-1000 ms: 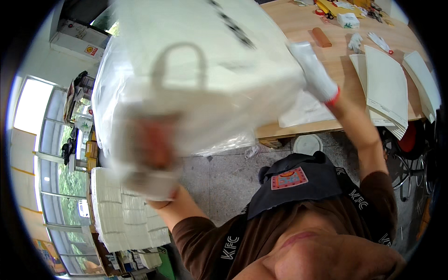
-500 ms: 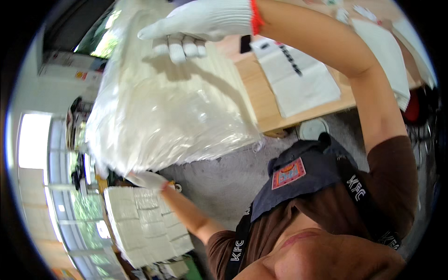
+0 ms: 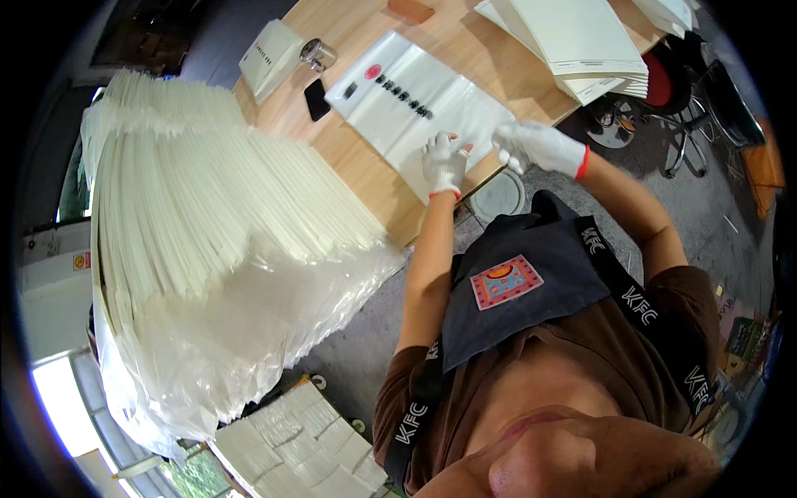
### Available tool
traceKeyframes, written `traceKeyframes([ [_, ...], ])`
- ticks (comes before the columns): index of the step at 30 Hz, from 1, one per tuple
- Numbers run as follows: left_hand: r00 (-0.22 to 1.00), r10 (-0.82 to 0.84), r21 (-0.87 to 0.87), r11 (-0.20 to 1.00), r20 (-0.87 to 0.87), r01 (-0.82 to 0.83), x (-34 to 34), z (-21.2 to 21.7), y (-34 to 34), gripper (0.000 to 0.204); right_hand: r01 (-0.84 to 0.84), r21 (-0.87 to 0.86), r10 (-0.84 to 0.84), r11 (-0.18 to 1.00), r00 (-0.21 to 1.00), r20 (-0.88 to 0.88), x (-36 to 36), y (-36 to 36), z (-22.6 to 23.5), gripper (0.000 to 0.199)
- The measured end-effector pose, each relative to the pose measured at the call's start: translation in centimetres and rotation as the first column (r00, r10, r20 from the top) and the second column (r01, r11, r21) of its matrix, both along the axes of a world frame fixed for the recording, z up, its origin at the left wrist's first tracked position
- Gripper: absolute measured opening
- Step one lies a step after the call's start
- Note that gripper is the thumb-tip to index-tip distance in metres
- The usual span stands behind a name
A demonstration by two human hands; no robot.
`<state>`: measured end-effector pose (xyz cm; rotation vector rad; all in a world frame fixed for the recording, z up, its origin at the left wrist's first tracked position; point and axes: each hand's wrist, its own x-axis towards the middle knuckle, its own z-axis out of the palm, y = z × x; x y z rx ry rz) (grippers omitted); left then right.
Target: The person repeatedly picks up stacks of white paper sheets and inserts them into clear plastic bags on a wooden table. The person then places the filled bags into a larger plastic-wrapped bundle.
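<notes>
Lying on wooden table (image 3: 365, 178) above grey floor (image 3: 349, 353): white bag (image 3: 415, 120), left grip (image 3: 445, 168) spread, right grip (image 3: 544, 149) indiscernible

The left hand (image 3: 444, 166) and right hand (image 3: 540, 149) wear white knitted gloves (image 3: 558, 153), each finished at the wrist with a bright orange-red cuff (image 3: 584, 163). On the left one, a thumb and a finger seem to come out bare at the tip, though they show too small to be sure. The top (image 3: 465, 422) is plain brown, its short sleeves (image 3: 687, 297) ending above the elbow. Over it goes a dark slate-blue apron (image 3: 564, 270) with a square patch (image 3: 506, 282) (easily the brightest thing worn): pinkish-red border, light blue and orange inside. Black straps (image 3: 624, 290) with bold white lettering run over both shoulders.
</notes>
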<state>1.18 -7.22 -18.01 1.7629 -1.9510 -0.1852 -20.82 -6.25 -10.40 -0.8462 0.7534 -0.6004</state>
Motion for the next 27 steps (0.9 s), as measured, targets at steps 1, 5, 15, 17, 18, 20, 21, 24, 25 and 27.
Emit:
traceKeyframes([
  [1, 0.994, -0.009, 0.051, 0.999, 0.107, 0.004, -0.1, -1.2, -1.4, 0.02, 0.048, 0.026, -0.048, 0.999, 0.999, 0.004, -0.9, 1.0, -1.4, 0.032],
  [5, 0.989, 0.088, 0.426, 0.904, -0.122, -0.028, 1.0, -2.9, -4.2, 0.018, 0.101, 0.157, -0.1, 0.982, 0.995, -0.015, -3.2, 4.0, -5.2, 0.033],
  [15, 0.942, -0.006, 0.29, 0.951, -0.336, 0.109, 2.6, -0.6, -5.8, 0.028, 0.056, 0.058, -0.051, 0.997, 0.995, -0.08, 3.2, -1.8, -5.0, 0.042],
  [17, 0.937, -0.018, 0.153, 0.985, -0.348, 0.076, 4.1, -2.3, -6.5, 0.029, 0.142, -0.143, -0.177, 0.98, 0.944, -0.278, 7.5, -3.3, -3.0, 0.044],
  [18, 0.936, -0.027, 0.083, 0.995, -0.351, 0.06, 5.0, -3.1, -6.8, 0.03, 0.17, -0.248, -0.254, 0.954, 0.898, -0.359, 8.8, -3.7, -2.5, 0.045],
  [20, 0.882, -0.008, 0.092, 0.994, -0.471, 0.058, 5.3, -0.7, -7.7, 0.028, 0.088, -0.295, -0.201, 0.951, 0.904, -0.378, 8.4, -6.2, -4.9, 0.044],
  [21, 0.85, -0.003, 0.096, 0.993, -0.527, 0.063, 5.3, 1.1, -8.2, 0.027, -0.08, -0.45, -0.204, 0.889, 0.812, -0.547, 7.1, -7.1, -6.4, 0.042],
  [24, 0.251, -0.159, -0.113, 0.975, -0.955, 0.19, 6.5, 5.4, -9.4, 0.018, -0.457, -0.49, -0.286, 0.742, 0.445, -0.849, 4.3, -8.5, -9.8, 0.04],
  [25, 0.228, -0.097, -0.064, 0.987, -0.969, 0.149, 5.7, 7.8, -8.9, 0.018, -0.422, -0.374, -0.207, 0.826, 0.39, -0.897, 3.1, -8.4, -9.4, 0.04],
  [27, 0.317, -0.074, -0.038, 0.992, -0.945, 0.119, 5.6, 9.3, -7.8, 0.017, -0.58, -0.362, -0.172, 0.729, 0.356, -0.918, 2.6, -6.5, -3.2, 0.037],
])
